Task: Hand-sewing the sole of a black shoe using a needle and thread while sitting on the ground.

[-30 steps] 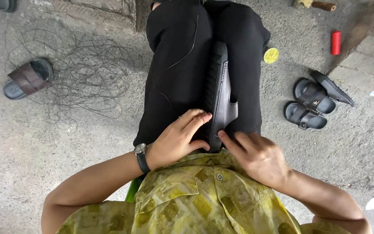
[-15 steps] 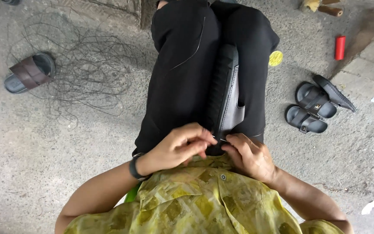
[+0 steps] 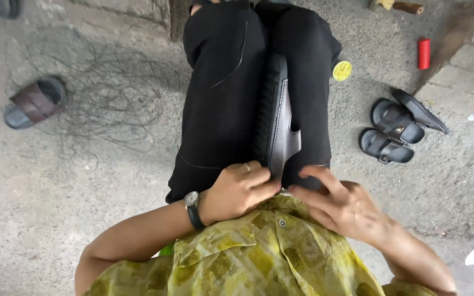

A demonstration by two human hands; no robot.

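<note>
Concrete floor [image 3: 83, 192]: brown sandal [image 3: 34, 102], black sandal pair [image 3: 396, 131], thread tangle [image 3: 105, 93].

Brown sandal [image 3: 34, 102], tangled thread [image 3: 105, 101], red spool [image 3: 423, 53].

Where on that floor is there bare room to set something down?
Bare concrete floor lies lower left, below the tangle of thin wire and the brown sandal. Another free patch sits lower right, under the pair of dark sandals. The lap is crowded: both hands meet at the black sandal.
</note>
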